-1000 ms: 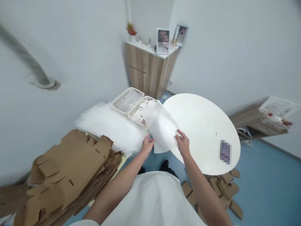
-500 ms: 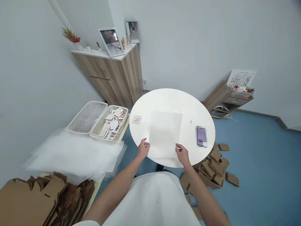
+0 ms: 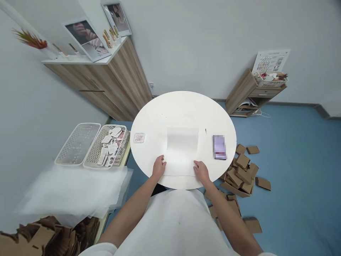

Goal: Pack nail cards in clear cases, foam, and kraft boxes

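Note:
A thin white translucent sheet (image 3: 182, 149) lies on the round white table (image 3: 181, 103), close to its near edge. My left hand (image 3: 159, 167) is closed at the sheet's near left edge, fingers curled against it. At the near right edge, my right hand (image 3: 201, 171) is closed too, thumb and forefinger on the sheet. A small clear case with pink contents (image 3: 139, 138) sits at the table's left. On the right side lies a purple, pixelated item (image 3: 219, 147), and a tiny dark object (image 3: 205, 131) is above it.
Left of the table are an empty-looking basket (image 3: 77, 144), a basket of cards (image 3: 92, 156), stacked translucent sheets (image 3: 77, 188) and flattened cardboard (image 3: 42, 238). Small brown boxes (image 3: 243, 161) pile on the floor at right. Two wooden cabinets (image 3: 128, 74) (image 3: 241, 90) stand behind.
The view has shifted. The sheet lies flatter and nearer the table's front edge, and both hands have come down with it at its near corners.

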Demonstrator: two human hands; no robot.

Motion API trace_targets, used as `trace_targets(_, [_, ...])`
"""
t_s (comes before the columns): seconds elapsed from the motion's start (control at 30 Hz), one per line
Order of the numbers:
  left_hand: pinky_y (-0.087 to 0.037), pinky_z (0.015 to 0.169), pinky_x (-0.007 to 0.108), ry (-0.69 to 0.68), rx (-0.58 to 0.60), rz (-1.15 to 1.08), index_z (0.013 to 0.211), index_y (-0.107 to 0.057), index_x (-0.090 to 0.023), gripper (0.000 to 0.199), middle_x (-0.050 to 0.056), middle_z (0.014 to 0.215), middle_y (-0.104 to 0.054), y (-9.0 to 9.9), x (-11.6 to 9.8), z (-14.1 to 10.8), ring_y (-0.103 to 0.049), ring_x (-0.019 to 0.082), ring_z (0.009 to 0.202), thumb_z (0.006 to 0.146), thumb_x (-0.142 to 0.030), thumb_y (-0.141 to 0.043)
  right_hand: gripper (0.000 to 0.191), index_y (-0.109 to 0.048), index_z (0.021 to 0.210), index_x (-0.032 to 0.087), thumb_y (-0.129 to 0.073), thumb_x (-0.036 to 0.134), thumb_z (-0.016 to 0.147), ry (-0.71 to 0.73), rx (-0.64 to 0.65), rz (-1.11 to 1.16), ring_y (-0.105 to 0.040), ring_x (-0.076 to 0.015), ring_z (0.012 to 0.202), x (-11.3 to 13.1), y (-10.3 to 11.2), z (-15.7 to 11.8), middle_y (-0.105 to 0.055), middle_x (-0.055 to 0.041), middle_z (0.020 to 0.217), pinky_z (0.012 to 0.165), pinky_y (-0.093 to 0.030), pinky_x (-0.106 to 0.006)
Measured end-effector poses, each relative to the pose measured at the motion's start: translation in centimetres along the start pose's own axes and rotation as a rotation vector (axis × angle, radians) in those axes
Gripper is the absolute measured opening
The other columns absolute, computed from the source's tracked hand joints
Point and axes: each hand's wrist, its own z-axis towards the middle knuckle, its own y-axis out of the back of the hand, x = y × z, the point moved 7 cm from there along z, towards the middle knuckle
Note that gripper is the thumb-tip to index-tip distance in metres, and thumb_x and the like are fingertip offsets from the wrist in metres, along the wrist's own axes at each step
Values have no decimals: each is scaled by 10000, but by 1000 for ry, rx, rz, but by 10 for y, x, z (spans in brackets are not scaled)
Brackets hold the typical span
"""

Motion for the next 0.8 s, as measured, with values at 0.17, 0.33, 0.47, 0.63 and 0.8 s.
trace_targets(0.17, [-406,862,378,-199,-54,169,1157,-455,-178,352,106,1147,-487,5,-11,-9,-470,216,1050,811,-194,-388,457,-422,1229,211,-429,224,772,6,-137,-184,-419,-268,1090,11,9,-10,-433,-114,1211,855,-381,-406])
trace_targets(0.33, [-315,944,420,-397,51,424,1138,-490,-222,331,81,1244,-472,-10,-22,-26,-375,233,1185,848,-217,-330,441,-408,1231,204,-421,232,791,131,11,-277,-292,-259,1225,31,-7,-13,-369,-94,1324,976,-244,-422])
trace_targets(0.47, [-261,969,448,-427,101,579,1176,-465,-220,360,81,1303,-429,-17,-24,-27,-309,246,1242,837,-205,-344,435,-405,1231,192,-414,240,799,103,82,-338,-259,-262,1253,31,-13,-6,-354,-98,1348,985,-194,-454])
trace_targets(0.63, [-266,958,447,-418,113,660,1188,-450,-210,382,89,1329,-396,-18,-30,-19,-257,248,1271,818,-188,-360,437,-394,1236,219,-421,246,801,116,119,-357,-238,-253,1268,27,-9,2,-323,-82,1374,986,-171,-467])
trace_targets(0.8, [-273,950,440,-380,116,605,1181,-454,-197,385,109,1341,-372,-17,-35,-18,-261,261,1267,804,-185,-378,490,-327,1284,205,-413,232,803,141,69,-294,-245,-256,1264,27,1,2,-223,-100,1416,969,-223,-459])
